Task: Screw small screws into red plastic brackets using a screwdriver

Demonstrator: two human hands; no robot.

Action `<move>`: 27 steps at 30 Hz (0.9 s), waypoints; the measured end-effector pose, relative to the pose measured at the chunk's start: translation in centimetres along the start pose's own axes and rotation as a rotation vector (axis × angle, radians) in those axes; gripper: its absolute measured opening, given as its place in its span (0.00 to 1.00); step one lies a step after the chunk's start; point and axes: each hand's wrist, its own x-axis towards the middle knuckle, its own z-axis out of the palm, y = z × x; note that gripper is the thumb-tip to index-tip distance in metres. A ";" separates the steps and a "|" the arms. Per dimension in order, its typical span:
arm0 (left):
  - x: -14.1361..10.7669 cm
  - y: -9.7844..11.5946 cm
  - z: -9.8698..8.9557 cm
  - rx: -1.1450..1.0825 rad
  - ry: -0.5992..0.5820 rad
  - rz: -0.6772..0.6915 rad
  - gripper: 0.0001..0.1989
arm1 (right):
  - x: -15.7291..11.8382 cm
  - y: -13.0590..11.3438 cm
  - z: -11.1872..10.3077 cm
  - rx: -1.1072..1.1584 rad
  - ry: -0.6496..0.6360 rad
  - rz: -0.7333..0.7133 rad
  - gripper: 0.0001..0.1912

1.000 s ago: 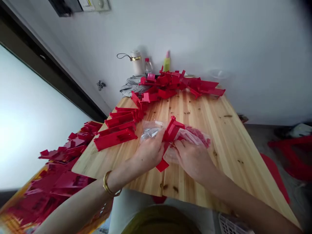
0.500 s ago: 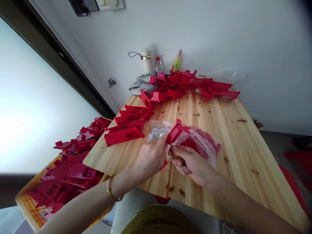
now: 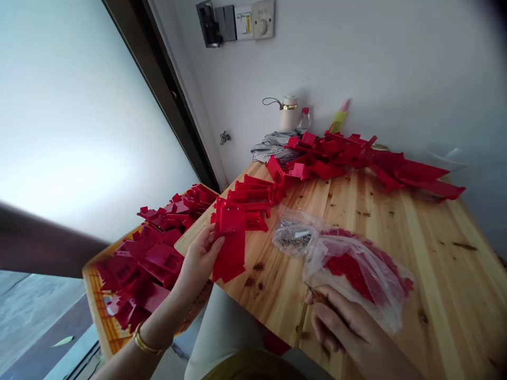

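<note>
Left hand (image 3: 204, 250) gripping red plastic panel (image 3: 232, 248), moving away from right hand (image 3: 343, 322) (clutching brown-handled tool (image 3: 320, 297)), apparently pausing work.

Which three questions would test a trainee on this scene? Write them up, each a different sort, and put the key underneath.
1. Open question: what is the left hand holding, and what is the right hand holding?
2. True or false: in the picture, the flask stands to the left of the bottle with the red cap.
3. Fill in the blank: seen in the picture, the bag of small red pieces lies to the ____ of the bag of small silvery pieces.

Key:
1. Left: a red panel; right: a small tool with a metal tip.
2. True.
3. Right.
</note>
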 end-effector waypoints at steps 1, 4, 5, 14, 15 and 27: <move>-0.1 0.0 -0.6 0.102 0.003 0.033 0.23 | 0.0 -0.1 -0.3 -0.018 0.004 -0.007 0.23; 0.2 0.5 -1.9 0.568 -0.062 0.207 0.20 | -0.4 -0.3 -0.7 -0.081 -0.012 -0.014 0.21; 0.6 0.7 -2.1 0.716 -0.118 0.280 0.19 | -0.5 -0.3 -0.6 -0.098 -0.005 -0.014 0.21; 6.1 -1.5 -0.1 1.188 -0.151 0.732 0.18 | -2.2 -0.2 -1.8 -0.192 0.206 -0.078 0.15; 6.0 -1.4 0.3 1.196 -0.092 0.744 0.18 | -2.5 0.3 -2.1 -0.156 0.235 -0.066 0.15; -0.3 -1.4 18.8 0.627 -0.716 0.855 0.10 | -4.9 6.4 -2.9 0.414 0.639 -0.052 0.18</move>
